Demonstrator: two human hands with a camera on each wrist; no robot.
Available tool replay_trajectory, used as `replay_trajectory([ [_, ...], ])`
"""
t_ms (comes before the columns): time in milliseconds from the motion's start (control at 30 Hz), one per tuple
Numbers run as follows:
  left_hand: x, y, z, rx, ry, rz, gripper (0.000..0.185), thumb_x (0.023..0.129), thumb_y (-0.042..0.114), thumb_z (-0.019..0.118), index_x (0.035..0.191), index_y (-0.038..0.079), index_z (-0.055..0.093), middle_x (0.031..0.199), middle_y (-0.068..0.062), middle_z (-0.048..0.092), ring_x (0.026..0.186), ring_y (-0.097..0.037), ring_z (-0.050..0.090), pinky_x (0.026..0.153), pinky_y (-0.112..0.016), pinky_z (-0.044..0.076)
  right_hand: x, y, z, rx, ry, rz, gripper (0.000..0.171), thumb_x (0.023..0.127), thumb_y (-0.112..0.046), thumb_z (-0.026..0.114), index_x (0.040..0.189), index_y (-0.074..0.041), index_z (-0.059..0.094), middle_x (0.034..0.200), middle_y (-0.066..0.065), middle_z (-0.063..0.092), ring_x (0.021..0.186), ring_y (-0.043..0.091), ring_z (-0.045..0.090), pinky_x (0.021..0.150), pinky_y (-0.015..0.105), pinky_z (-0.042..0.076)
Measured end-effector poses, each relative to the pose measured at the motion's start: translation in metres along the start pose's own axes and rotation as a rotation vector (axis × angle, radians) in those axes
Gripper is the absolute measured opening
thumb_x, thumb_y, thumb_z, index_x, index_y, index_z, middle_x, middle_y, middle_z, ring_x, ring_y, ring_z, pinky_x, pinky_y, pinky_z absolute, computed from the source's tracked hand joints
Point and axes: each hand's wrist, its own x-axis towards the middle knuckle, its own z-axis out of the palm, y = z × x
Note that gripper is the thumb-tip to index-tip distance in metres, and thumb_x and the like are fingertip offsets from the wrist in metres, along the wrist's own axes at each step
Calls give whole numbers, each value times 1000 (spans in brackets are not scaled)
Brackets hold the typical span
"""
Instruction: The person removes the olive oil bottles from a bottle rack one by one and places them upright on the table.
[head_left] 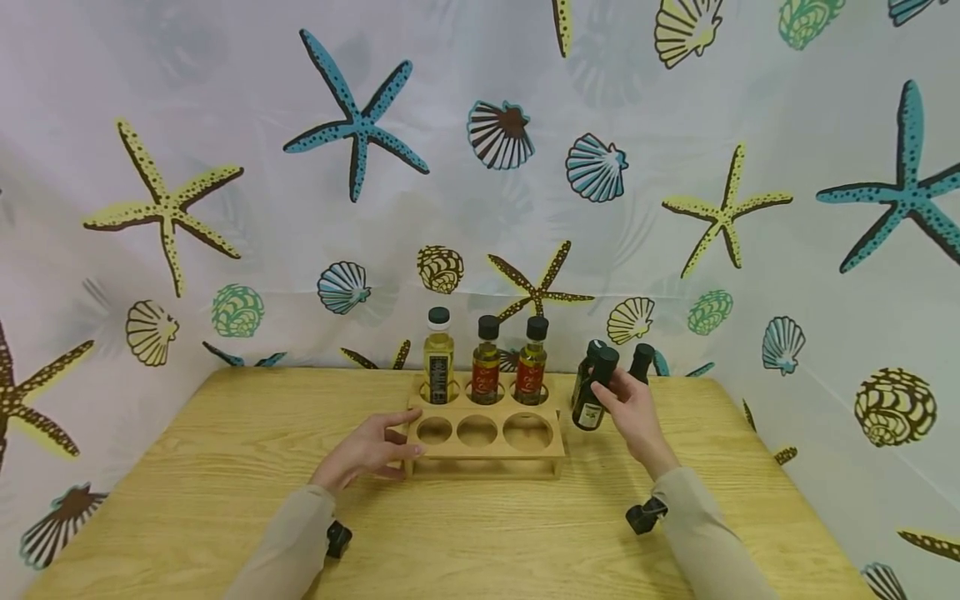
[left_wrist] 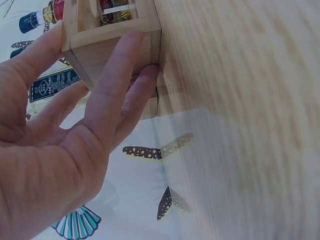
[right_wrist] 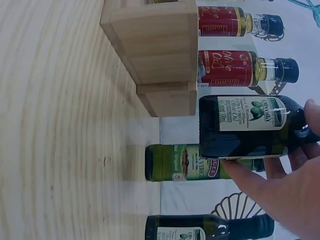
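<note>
Two bottles (head_left: 641, 364) crowd just behind the right hand (head_left: 633, 408), which grips a dark bottle (head_left: 595, 390) lifted beside the rack (head_left: 486, 433) the flat-fingered left hand (head_left: 367, 450) steadies, so a careless swing could topple them.

The left hand (head_left: 371, 451) lay flat with fingers (left_wrist: 116, 80) straight and spread, forearm reaching in from the table's near edge, while the right hand (head_left: 632, 410) was raised toward the far-right corner, fingers curled in a grip.

Table (left_wrist: 240, 100) blurred in left wrist view; dark bottle (right_wrist: 250, 127) cap cut off.
</note>
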Motion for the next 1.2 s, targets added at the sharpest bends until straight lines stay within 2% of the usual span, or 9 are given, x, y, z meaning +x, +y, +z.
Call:
replay_trajectory([
  [200, -1, 0, 0, 3, 0, 1, 74, 89, 18, 74, 153, 17, 36, 137, -33, 46, 115, -36, 60, 77, -43, 61, -2, 7, -9, -38, 12, 24, 46, 100, -22, 59, 141, -3, 51, 141, 20, 53, 128, 32, 51, 107, 51, 44],
  [433, -1, 1, -2, 4, -2, -3, 74, 90, 17, 73, 154, 17, 36, 138, -34, 45, 115, -36, 60, 78, -44, 61, -3, 14, -16, -35, 39, 46, 47, 101, -22, 58, 142, -2, 48, 141, 20, 52, 128, 32, 51, 109, 51, 43],
  [767, -3, 0, -2, -5, 9, 0, 74, 89, 17, 74, 153, 16, 37, 138, -34, 45, 117, -39, 58, 78, -45, 61, -5, 20, -31, -14, 27, 125, 54, 103, -28, 52, 150, -5, 37, 144, 22, 46, 133, 34, 46, 110, 52, 42],
  [967, -2, 0, 0, -7, 26, 2, 73, 88, 16, 74, 152, 15, 39, 135, -33, 48, 112, -35, 61, 75, -43, 61, -3, 28, -45, 3, 16, 124, 54, 104, -28, 50, 151, -6, 37, 151, 19, 41, 137, 36, 43, 109, 53, 42],
  [1200, -1, 2, 2, -1, 24, 0, 73, 89, 15, 74, 152, 15, 39, 135, -33, 48, 114, -35, 60, 75, -44, 61, -5, 35, -60, -19, 8, 118, 53, 105, -27, 49, 152, -7, 35, 153, 17, 39, 138, 33, 41, 107, 50, 44],
])
